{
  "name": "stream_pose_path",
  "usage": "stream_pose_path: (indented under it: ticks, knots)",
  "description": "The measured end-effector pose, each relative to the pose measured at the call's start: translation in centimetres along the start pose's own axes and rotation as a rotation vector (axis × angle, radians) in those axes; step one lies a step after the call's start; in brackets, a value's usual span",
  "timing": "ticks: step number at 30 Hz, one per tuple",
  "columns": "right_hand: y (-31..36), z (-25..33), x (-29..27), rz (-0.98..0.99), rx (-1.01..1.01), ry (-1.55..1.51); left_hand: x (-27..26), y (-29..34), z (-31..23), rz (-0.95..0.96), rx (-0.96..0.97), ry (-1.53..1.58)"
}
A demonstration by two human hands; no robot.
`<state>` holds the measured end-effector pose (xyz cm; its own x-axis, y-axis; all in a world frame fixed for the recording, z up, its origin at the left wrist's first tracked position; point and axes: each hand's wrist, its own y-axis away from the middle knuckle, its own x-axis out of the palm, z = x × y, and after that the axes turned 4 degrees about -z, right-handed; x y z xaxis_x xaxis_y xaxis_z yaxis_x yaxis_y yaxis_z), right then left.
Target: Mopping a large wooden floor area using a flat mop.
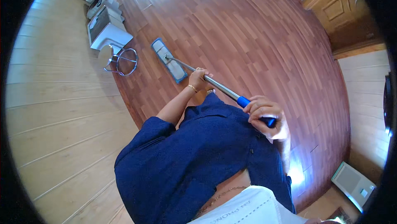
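Observation:
A flat mop with a blue-edged, pale rectangular head (169, 61) lies on the wood floor ahead of me, left of centre. Its silver pole (223, 88) slants back toward my body and ends in a blue grip (244, 101). Partway down the pole, my left hand (199, 79) is closed around the metal; a gold bracelet circles that wrist. Up at the blue end, my right hand (266, 116) wraps its fingers around the grip, with the dark tip poking out by the thumb. One of my feet shows just beyond my dark blue clothing.
A round stool with chrome legs (126, 62) stands by the left wall, beside a white cabinet-like unit (111, 33). More white items line that wall farther off. At right are a wooden door (337, 11) and, lower down, a pale box-shaped appliance (354, 184). Bright reflections shine on the floor (256, 38).

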<state>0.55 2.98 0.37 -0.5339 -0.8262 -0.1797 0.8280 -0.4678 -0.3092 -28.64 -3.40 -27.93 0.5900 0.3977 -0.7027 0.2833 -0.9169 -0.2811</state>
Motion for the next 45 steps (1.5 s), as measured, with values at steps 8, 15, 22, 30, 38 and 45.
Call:
stream_pose_path:
  ticks: [8, 15, 22, 30, 38, 45]
  knots:
    - [8.2, 7.0, -3.9, -0.072, -0.063, 0.222, 6.8, -1.4, -10.5, 0.231, 0.236, 0.177]
    - [17.1, 13.1, -3.7, -0.360, -0.132, 0.440, 11.5, -0.2, -19.9, 0.570, 0.565, 0.289]
    - [24.7, 20.1, -4.4, -0.211, -0.090, 0.694, 13.5, 3.3, -30.4, 0.857, 0.649, 0.306]
    - [27.3, 25.8, -6.2, -0.002, -0.178, 0.739, 13.8, 7.3, -38.1, 0.968, 0.802, 0.484]
    - [23.9, 24.8, -3.5, 0.040, -0.300, 0.681, 9.2, 10.2, -36.0, 0.917, 0.691, 0.445]
    - [18.3, 23.6, 0.0, 0.167, -0.449, 0.574, 3.7, 11.9, -30.5, 0.792, 0.480, 0.359]
